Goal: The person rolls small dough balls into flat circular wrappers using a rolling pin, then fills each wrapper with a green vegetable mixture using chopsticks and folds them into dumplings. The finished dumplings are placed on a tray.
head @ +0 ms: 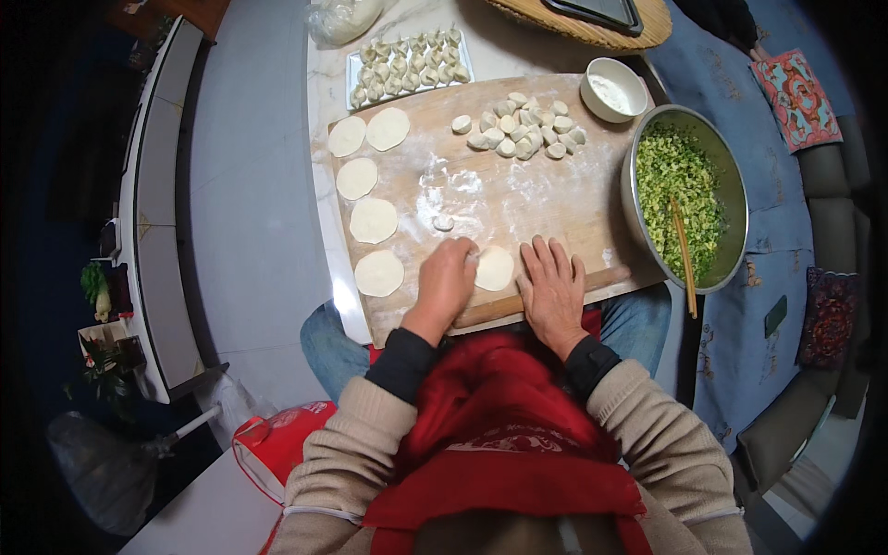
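A round dough wrapper [494,268] lies on the floured wooden board [555,201] between my hands. My left hand [444,281] has its fingers curled in, thumb and forefinger pinching the wrapper's left edge; the fingertips are partly hidden. Flat and with straight fingers, my right hand [555,288] rests across a wooden rolling pin [492,311] along the board's near edge. Just beyond my left hand is a small flattened dough piece [443,223]. Several rolled wrappers [374,220] line the board's left side. Cut dough pieces [525,128] are heaped at the back.
A steel bowl [628,187] of chopped green and yellow filling, with chopsticks [682,253], stands at the right. Behind it is a white flour bowl [593,104]. A tray [352,71] of shaped dumplings and a plastic bag [343,19] sit at the back left.
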{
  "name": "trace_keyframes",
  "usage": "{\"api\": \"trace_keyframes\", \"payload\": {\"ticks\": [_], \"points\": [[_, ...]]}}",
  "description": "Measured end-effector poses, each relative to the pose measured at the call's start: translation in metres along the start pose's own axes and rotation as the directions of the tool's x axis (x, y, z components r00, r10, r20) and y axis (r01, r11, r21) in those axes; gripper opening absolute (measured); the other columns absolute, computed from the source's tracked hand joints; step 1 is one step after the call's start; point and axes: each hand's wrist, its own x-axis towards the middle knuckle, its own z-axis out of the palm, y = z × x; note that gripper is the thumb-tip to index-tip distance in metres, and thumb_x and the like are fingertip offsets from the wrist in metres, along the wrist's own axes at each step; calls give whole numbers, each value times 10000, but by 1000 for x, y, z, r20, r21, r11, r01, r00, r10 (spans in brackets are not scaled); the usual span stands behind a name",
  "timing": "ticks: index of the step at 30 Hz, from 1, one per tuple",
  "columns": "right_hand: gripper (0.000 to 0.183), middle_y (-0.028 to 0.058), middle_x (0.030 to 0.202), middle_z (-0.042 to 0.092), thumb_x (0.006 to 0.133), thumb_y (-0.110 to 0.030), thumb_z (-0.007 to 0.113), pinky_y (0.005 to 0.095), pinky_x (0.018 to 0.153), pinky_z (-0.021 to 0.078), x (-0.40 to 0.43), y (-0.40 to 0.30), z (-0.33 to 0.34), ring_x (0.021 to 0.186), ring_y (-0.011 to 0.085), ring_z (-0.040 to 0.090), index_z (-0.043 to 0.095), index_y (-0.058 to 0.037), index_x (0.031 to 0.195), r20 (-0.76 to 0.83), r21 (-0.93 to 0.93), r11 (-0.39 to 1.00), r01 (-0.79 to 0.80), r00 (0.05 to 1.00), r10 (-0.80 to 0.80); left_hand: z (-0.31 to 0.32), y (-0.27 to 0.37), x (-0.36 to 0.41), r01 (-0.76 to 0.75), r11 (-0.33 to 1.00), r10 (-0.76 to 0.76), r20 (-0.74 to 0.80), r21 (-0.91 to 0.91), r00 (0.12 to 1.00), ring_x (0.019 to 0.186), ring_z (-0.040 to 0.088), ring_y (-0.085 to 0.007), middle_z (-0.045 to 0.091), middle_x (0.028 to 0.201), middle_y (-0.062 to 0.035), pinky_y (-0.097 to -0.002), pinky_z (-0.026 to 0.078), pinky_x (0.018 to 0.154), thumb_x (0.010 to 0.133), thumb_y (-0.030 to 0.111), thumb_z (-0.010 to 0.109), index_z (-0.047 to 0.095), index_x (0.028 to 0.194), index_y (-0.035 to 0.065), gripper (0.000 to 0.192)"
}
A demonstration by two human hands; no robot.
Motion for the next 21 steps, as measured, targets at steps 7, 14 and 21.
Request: {"api": "trace_keyframes", "payload": {"ticks": [7,14,21], "points": [[497,129,1458,450,960,-285,527,562,1099,241,42,0,15,1366,323,370,452,-93,1412,-244,47,998,28,970,-16,5,11,16,-71,996,69,41,57,997,875,634,-385,665,934,-186,-463,505,769,834,159,651,662,989,61,184],[502,146,1450,452,953,-287,535,554,1097,248,-3,-5,-4,1361,334,373,453,-100,1412,76,37,998,-50,996,47,-3,3,-8,38,999,-37,39,-27,999,916,623,-380,654,962,-185,-461,497,801,838,113,627,645,1012,34,191],[489,158,1454,435,974,-274,508,545,1088,265,45,-10,9,1352,347,373,428,-85,1418,-231,40,999,-34,972,43,5,13,4,-58,997,55,46,58,997,910,611,-391,645,953,-186,-459,496,817,835,109,633,641,1007,22,193]]}}
